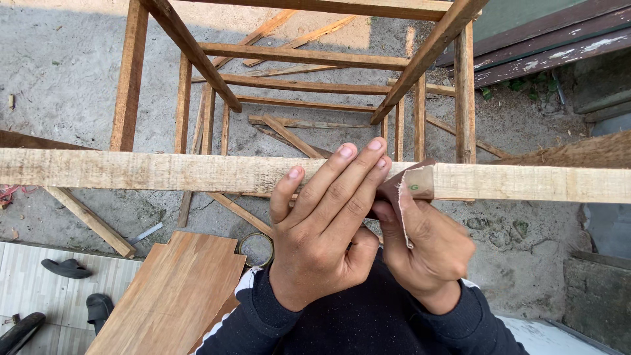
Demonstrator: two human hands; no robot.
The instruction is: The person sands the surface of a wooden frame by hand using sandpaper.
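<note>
The left hand (322, 227) lies spread, 4 fingers steadying the wooden rail (164, 171); beside it, the right hand (427, 246) pinches sandpaper (404, 190) against the rail.

A long, pale wooden rail (164, 172) ran level across the whole view, its face rough and streaked. A folded piece of brownish-red sandpaper (406, 187) wrapped over the rail right of centre, its torn pale edge hanging down below it.
</note>
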